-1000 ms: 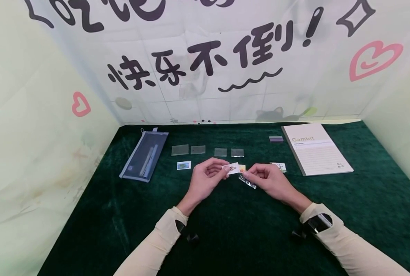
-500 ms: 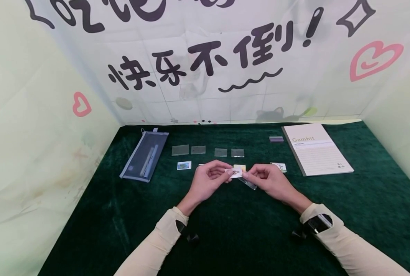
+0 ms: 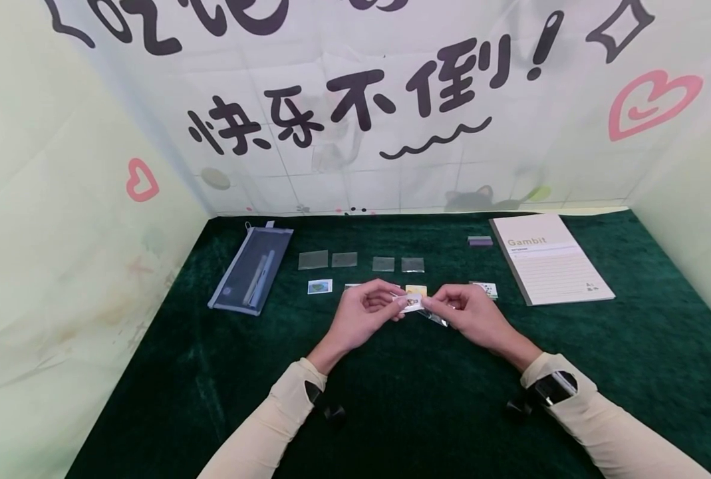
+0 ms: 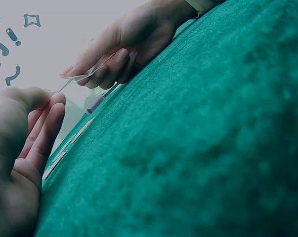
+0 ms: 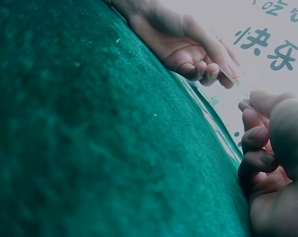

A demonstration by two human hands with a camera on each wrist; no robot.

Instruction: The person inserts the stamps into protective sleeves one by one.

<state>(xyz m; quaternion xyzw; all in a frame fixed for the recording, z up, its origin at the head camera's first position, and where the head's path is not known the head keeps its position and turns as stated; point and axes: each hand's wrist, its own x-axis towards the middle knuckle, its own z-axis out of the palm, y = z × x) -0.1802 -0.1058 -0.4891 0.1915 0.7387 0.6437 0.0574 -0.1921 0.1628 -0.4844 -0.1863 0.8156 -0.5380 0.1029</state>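
Observation:
Between thumb and fingers, my left hand [image 3: 364, 311] pinches a small white card [image 3: 413, 303] with a printed picture. My right hand [image 3: 473, 314] pinches a clear plastic sleeve [image 3: 435, 319], which hangs below its fingertips in the head view. In the left wrist view the clear sleeve [image 4: 98, 65] shows at the right hand's fingers. Card and sleeve meet or nearly meet; whether the card's edge is inside the sleeve I cannot tell. Just behind the hands lies a yellow card [image 3: 416, 290], and another picture card [image 3: 488, 290] is partly hidden by the right hand.
Several clear sleeves [image 3: 313, 260] lie in a row behind the hands. A blue picture card [image 3: 320, 287] is at left, near a zip pouch [image 3: 251, 269] with pens. A notebook [image 3: 551, 259] lies at right, beside a small purple block [image 3: 480, 241]. Dark green cloth covers the table.
My left hand has brought the white card slightly down and right, closer to the right fingertips. The yellow card behind shows more. The right hand has hardly moved.

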